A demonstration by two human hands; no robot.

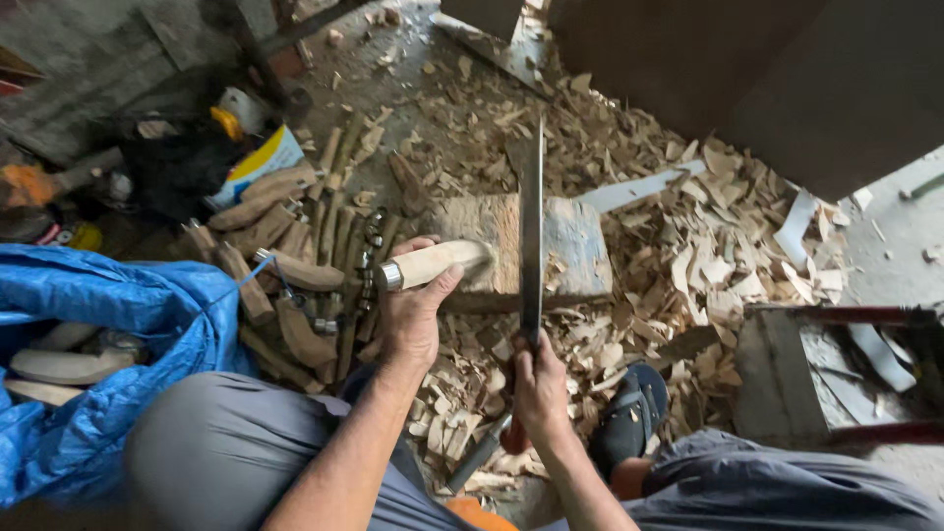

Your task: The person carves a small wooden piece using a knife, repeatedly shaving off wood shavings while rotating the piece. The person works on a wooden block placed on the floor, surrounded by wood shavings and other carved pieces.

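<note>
Hands carving a wooden handle over a chopping block

Left hand (411, 317) gripping pale wooden handle (436, 263) on block (575, 246); right hand (539, 385) clutching long blade (531, 231) upright beside it. Wood chips (688, 246) all around, finished handles (285, 265) piled left, blue tarp (118, 324) beyond.

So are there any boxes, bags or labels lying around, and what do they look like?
Printed pack: upper left, behind the pile of wooden handles; flat, white, blue and yellow.
Blue plastic bag: far left, by the person's knee; crumpled, with pale wooden pieces inside.
No signs or screens show.
</note>
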